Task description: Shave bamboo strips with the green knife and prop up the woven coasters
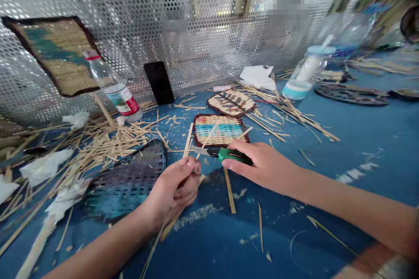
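Note:
My left hand (178,185) is closed, its thumb and fingertips pinching thin bamboo strips. One pale bamboo strip (188,139) sticks up past the fingers, and strip ends trail below the fist. In my right hand (265,163) is a green utility knife (231,154), its blade out and pointing left, just above the left fingertips. Whether the blade touches a strip I cannot tell. Behind the knife lies a small woven mat (219,127) with a dark rim and a blue band. A dark blue-purple woven piece (127,178) rests left of my left hand.
Loose bamboo strips (124,139) litter the blue table (327,157). A leaf-patterned woven piece (231,102), a phone (159,83), a red-labelled bottle (122,100) and a blue-lidded bottle (303,72) stand or lie behind. A woven fan (59,56) leans against the perforated metal screen (209,52).

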`<act>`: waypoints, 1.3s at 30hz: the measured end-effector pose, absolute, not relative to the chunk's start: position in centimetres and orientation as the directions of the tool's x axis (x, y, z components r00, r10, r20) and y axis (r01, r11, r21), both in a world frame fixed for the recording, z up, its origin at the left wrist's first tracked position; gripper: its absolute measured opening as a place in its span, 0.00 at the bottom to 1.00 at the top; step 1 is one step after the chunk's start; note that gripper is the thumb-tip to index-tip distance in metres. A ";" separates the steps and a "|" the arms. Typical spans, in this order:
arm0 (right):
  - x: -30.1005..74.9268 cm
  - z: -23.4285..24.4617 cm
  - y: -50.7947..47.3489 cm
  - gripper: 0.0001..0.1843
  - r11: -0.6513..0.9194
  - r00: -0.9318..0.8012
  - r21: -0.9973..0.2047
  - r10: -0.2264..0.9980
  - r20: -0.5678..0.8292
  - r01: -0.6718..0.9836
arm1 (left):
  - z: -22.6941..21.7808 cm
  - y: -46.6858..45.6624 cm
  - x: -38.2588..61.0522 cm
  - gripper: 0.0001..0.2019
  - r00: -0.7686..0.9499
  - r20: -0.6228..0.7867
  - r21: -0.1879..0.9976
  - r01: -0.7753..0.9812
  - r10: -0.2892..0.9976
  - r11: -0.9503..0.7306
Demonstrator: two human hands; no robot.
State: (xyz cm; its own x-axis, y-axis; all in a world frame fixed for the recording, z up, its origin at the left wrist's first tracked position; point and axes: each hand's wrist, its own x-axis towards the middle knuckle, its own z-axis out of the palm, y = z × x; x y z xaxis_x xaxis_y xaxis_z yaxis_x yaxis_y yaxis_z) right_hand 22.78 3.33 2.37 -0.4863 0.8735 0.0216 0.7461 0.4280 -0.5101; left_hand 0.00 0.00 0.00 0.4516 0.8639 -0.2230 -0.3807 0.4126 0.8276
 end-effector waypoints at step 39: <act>21.9 1.3 3.6 0.15 -0.046 -0.599 -0.989 0.791 -0.120 0.137 | 0.3 -1.5 1.2 0.15 0.463 -0.236 0.968 0.034 0.854 0.250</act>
